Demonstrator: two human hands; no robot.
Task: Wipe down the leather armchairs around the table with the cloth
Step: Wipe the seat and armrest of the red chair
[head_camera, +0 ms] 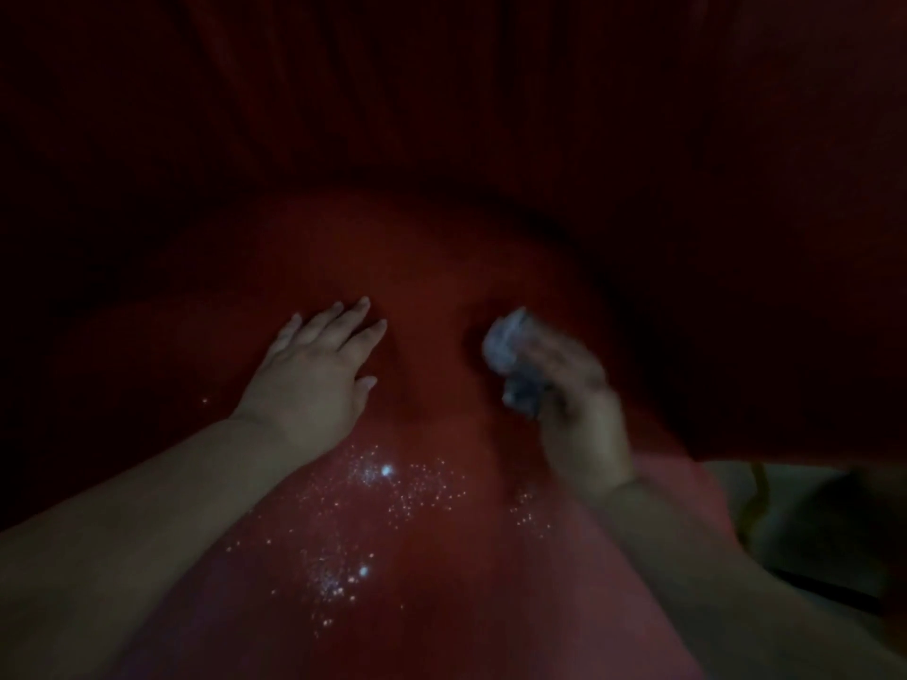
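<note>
The scene is very dark. A red leather armchair seat (432, 267) fills the middle of the view, its back (441, 90) rising into shadow behind. My left hand (319, 370) lies flat on the seat with fingers spread. My right hand (579, 400), blurred, grips a bunched pale grey cloth (510, 355) just above or on the seat, to the right of the left hand. Both bare forearms reach in from the bottom.
Red fabric with glittering specks (383, 507) lies below my hands, near the bottom centre. The chair's right arm (760, 311) stands dark at the right. A pale floor patch (810, 522) shows at the lower right.
</note>
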